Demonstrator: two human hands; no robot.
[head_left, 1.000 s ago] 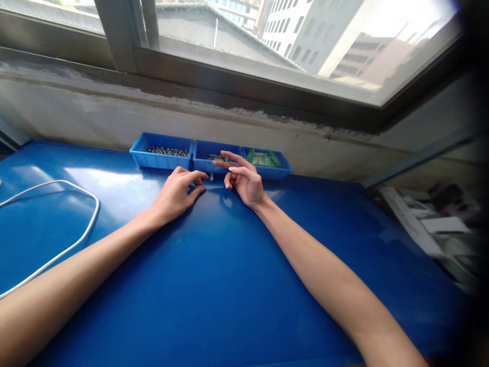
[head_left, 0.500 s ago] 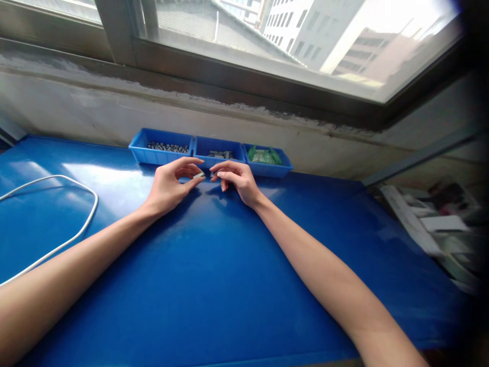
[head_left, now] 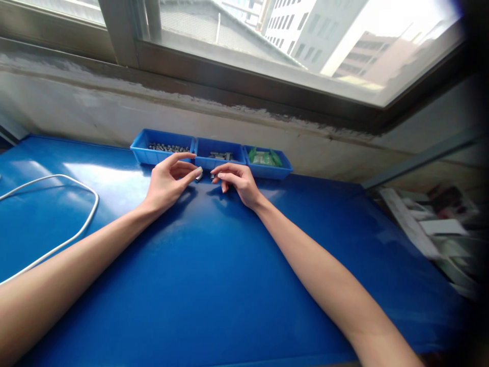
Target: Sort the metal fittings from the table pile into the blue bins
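Observation:
My left hand is above the blue table in front of the bins. Its thumb and a finger hold a small silvery metal piece, tilted, while the index finger arches over it without touching. Facing it is my right hand, thumb and index finger pinching a small dark metal part that is mostly covered by the fingertips. A narrow gap separates the two pieces. Their exact kinds are too small to make out.
Behind the hands stand a blue bin of small metal parts, a middle bin with longer metal pieces, and a bin with a green plastic bag. A white cable curves across the blue table at left. A window wall rises behind.
My left hand has shifted slightly left, and its metal piece has turned from nearly level to steeply tilted. The gap between the hands is wider. My right hand has barely moved.

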